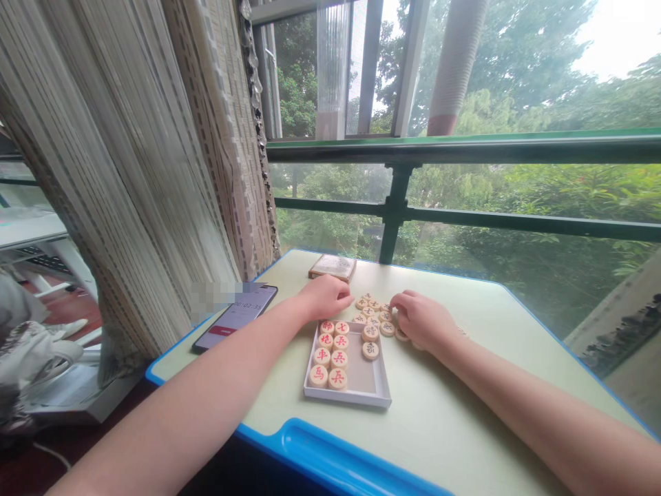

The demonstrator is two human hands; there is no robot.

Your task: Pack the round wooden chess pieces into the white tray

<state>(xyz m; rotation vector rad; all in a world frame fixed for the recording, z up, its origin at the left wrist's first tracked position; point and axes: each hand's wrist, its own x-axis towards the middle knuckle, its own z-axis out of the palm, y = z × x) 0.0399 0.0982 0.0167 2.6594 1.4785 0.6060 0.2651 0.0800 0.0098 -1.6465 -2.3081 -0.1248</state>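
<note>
A shallow white box tray (381,387) lies in front of me with round wooden Chinese chess pieces inside. Red-marked pieces (338,379) fill two columns on its left; two dark-marked pieces (370,350) sit at its upper right. My left hand (325,297) rests over the far left corner of the tray, its fingers curled; what they hold, if anything, is hidden. Beyond the tray's far right side, my right hand (421,318) reaches into a loose group of dark-marked pieces (370,312), fingers bent down at them. Its fingertips and whatever they grip are partly hidden.
A phone (237,317) with a running timer lies at the table's left edge. Behind my left hand is a flat box (333,267). The pale table (438,427) has a blue rim. A curtain (129,138) hangs at left, and a green railing (465,148) crosses the window.
</note>
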